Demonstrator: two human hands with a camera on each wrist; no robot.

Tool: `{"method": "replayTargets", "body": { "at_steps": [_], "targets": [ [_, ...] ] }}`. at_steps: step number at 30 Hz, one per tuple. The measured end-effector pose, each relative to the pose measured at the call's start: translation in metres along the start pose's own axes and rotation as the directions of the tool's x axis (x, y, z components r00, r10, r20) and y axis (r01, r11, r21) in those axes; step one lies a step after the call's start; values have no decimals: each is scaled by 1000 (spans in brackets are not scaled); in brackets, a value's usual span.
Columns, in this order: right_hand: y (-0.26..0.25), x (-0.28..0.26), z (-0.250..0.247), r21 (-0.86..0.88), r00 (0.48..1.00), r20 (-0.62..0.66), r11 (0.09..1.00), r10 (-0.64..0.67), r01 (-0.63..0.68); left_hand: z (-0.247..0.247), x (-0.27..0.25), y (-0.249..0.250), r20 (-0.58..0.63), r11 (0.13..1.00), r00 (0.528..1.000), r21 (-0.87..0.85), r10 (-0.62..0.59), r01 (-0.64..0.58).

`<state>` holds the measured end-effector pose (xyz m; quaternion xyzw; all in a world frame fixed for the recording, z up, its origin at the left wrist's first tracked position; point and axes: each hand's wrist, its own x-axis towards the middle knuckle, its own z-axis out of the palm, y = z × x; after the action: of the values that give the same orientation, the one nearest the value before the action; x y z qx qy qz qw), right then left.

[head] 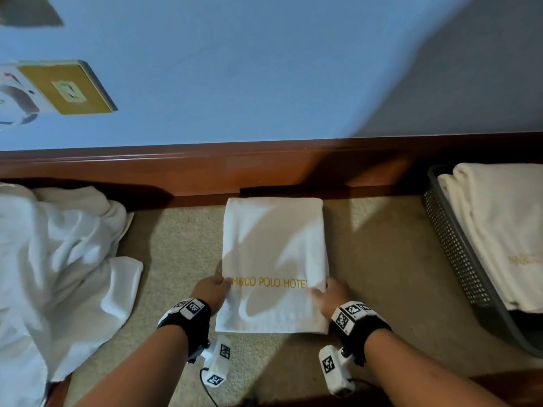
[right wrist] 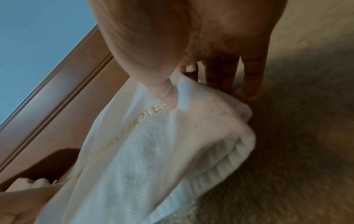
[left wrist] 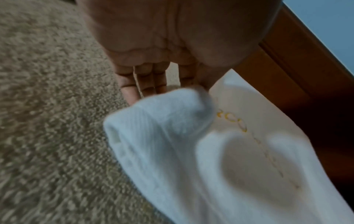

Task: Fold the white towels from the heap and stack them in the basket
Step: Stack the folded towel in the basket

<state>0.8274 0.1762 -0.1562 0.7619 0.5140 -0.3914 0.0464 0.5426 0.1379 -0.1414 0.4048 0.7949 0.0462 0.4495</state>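
Beige carpet (head: 182,245) runs up to a brown wooden skirting (head: 176,171) under a pale blue wall (head: 264,69). On the carpet, its far edge touching the skirting, lies a folded white towel (head: 274,259) with gold stitched letters reading "MARCO POLO HOTEL" across its near half.

The left hand (head: 212,290) takes the towel's left edge at the start of the lettering: in the left wrist view the thumb sits on top and the straight fingers (left wrist: 147,81) go under the lifted edge, close together. The right hand (head: 328,295) takes the right edge by the final "L"; in its wrist view the thumb (right wrist: 168,97) presses on top beside "HOTEL", the fingers point down at the carpet behind the raised fold, slightly parted.

At left a heap (head: 53,259) of crumpled white towels spreads over the carpet, well apart from the folded one. At right a grey mesh basket (head: 458,254) holds a stack (head: 505,230) of folded cream towels, gold stitching on the top one too blurred to read. A gold-framed card (head: 67,88) hangs on the wall at upper left, its print illegible.
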Motion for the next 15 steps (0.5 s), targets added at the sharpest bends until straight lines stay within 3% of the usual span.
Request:
{"method": "replayTargets", "body": {
  "at_steps": [5,8,11,15],
  "targets": [
    [-9,4,-13,70,997,-13,995,77,-76,-2,9,3,-36,999,999,12,-40,40],
    [-13,8,-8,261,985,-125,962,120,-84,-4,15,6,-66,984,992,-152,-106,95],
    [-20,20,-6,464,981,-100,880,164,-100,-3,33,5,-29,913,995,-400,-100,80],
    [-28,29,-8,420,997,-7,905,79,-68,-7,31,19,94,860,996,-508,6,43]
  ]
}}
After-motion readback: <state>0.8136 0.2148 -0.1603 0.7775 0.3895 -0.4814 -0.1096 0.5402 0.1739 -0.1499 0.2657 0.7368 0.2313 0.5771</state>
